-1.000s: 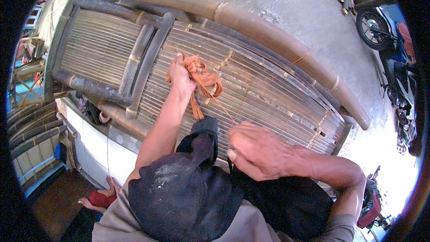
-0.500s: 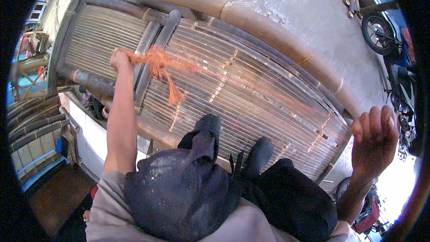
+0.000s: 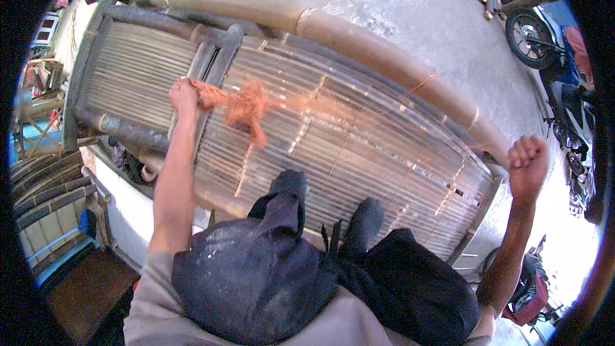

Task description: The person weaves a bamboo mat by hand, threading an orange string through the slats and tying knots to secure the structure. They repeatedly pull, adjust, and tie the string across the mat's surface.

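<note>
My left hand (image 3: pixel 184 95) is closed around one end of a tangled bundle of orange strands (image 3: pixel 246 106), held over the slatted bamboo bench (image 3: pixel 147 61). A loose tuft hangs down from the bundle. Blurred thin strands run from it to the right across the slats, toward my right hand (image 3: pixel 528 163). That hand is curled into a fist at the right end of the bench, and the faint strands reach close to it. What lies inside the fist is hidden.
A thick bamboo pole (image 3: pixel 378 48) edges the bench's far side, with an orange strand looped on it. My knee in dark cloth (image 3: pixel 250 282) and my feet rest at the near side. A motorcycle wheel (image 3: pixel 530 38) stands far right; bamboo furniture (image 3: pixel 54 195) is at left.
My left hand and the orange bundle have shifted right and slightly down in the picture. My right hand has moved up and a little left, its fingers curled tighter.
</note>
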The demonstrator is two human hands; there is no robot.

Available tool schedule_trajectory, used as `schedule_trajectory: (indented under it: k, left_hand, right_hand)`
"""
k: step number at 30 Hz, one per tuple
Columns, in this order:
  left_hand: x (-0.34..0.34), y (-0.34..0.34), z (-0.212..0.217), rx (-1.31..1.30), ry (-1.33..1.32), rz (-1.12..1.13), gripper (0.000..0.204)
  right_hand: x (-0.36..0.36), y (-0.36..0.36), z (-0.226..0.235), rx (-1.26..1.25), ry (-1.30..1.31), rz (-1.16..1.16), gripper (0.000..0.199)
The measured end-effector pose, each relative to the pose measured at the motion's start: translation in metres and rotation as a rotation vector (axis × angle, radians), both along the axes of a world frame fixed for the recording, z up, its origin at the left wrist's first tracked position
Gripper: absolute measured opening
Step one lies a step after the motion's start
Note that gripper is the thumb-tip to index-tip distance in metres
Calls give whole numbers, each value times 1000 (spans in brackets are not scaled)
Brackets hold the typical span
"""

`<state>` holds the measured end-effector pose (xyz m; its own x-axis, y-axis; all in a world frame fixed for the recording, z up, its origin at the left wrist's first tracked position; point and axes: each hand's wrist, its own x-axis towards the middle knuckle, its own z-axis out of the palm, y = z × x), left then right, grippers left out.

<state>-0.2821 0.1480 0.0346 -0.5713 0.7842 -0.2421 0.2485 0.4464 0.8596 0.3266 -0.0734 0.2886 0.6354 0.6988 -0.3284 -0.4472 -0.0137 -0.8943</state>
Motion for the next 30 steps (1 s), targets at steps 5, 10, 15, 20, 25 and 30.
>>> schedule_trajectory:
  k: [5, 10, 15, 20, 25, 30]
  left_hand:
    - [-16, 29, -21, 112, 178, -59, 34]
    - [24, -7, -32, 177, 377, -439, 31]
    - [-44, -7, -10, -36, 411, -325, 36]
    - [-27, 14, -14, -132, 501, -343, 43]
    - [51, -31, 14, 386, 913, -524, 32]
    - [151, -49, 21, 637, 764, -1005, 34]
  right_hand:
    - [26, -7, -19, 81, 33, 102, 26]
    - [21, -13, -25, -86, -237, 91, 26]
    - [78, -23, -36, -93, -105, -113, 26]
    - [70, -19, -71, -71, -46, 166, 24]
    - [-3, -13, -62, -157, -8, 223, 24]
    - [-40, 9, -47, -150, -73, 318, 25]
